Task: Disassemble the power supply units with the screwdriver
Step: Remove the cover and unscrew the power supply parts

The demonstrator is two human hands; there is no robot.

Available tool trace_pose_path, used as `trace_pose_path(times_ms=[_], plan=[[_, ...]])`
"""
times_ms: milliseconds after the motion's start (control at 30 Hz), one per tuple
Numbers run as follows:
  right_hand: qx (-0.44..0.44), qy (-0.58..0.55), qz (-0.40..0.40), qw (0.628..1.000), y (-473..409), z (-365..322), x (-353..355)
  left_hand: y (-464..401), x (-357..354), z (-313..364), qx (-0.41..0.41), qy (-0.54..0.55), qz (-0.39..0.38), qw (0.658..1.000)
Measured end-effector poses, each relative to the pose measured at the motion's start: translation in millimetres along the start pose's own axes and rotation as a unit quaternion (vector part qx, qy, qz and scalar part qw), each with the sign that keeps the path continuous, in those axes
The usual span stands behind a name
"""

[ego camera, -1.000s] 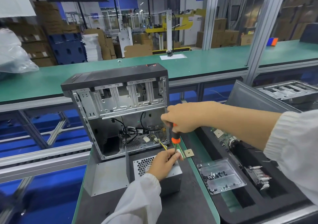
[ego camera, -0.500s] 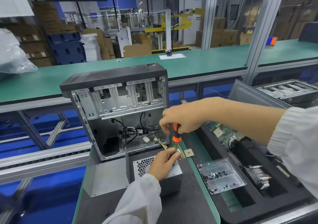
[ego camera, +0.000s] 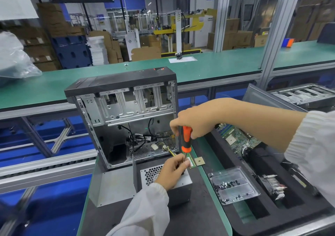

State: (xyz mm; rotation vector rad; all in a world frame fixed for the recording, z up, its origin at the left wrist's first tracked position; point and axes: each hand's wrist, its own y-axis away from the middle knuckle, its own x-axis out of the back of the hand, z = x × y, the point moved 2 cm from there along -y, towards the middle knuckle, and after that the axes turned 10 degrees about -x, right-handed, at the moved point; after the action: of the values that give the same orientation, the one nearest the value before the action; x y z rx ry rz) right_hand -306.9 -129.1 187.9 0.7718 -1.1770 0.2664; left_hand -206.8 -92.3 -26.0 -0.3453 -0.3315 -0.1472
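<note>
The right hand [ego camera: 194, 122] grips the orange-and-black screwdriver [ego camera: 186, 139] upright, tip down at the power supply unit [ego camera: 178, 186], which sits on the dark mat at 6 o'clock from the open computer case [ego camera: 125, 116]. The left hand [ego camera: 172, 170] rests on the unit, fingers curled around the shaft. A clear screw tray [ego camera: 233, 186] lies at 3 o'clock.

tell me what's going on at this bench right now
A person is working on a grey power supply unit that sits on the bench in front of an opened computer case. The right hand grips an orange-and-black screwdriver held upright, tip down at the unit's top far corner. The left hand rests on the unit, fingers at the screwdriver's shaft near the tip. A clear tray holding loose screws lies to the right.
</note>
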Motion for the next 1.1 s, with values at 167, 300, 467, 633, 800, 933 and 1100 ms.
trace_pose_path(times_ms=[167, 300, 467, 633, 800, 933, 1100], plan=[[-0.054, -0.03, 0.045, 0.997, 4.5, -6.5, -2.1, 0.9, -0.2, 1.6, 0.0, 0.01, 0.001, 1.0], [-0.061, 0.049, 0.117, 0.99, -0.4, -12.2, -7.2, -0.9, 3.4, 9.9, 0.012, 0.014, 0.005, 1.0], [0.006, 0.011, -0.035, 0.999, 1.4, -5.3, 2.6, -9.1, 9.0, 25.4, -0.01, 0.029, 0.032, 0.999], [-0.075, 0.009, 0.067, 0.995, 4.7, -12.1, -4.4, -10.6, 10.2, 29.5, -0.006, 0.027, 0.018, 0.999], [-0.028, 0.048, 0.047, 0.997, 4.0, -7.4, -6.7, -13.4, 12.5, 33.6, -0.006, 0.038, 0.014, 0.999], [0.005, 0.001, 0.021, 1.0, 8.0, -3.8, -3.9, -13.1, 11.5, 39.1, -0.014, 0.059, 0.019, 0.998], [-0.09, 0.034, 0.098, 0.991, 4.2, -7.3, -9.3, -12.6, 13.5, 41.5, -0.006, 0.055, 0.013, 0.998]])
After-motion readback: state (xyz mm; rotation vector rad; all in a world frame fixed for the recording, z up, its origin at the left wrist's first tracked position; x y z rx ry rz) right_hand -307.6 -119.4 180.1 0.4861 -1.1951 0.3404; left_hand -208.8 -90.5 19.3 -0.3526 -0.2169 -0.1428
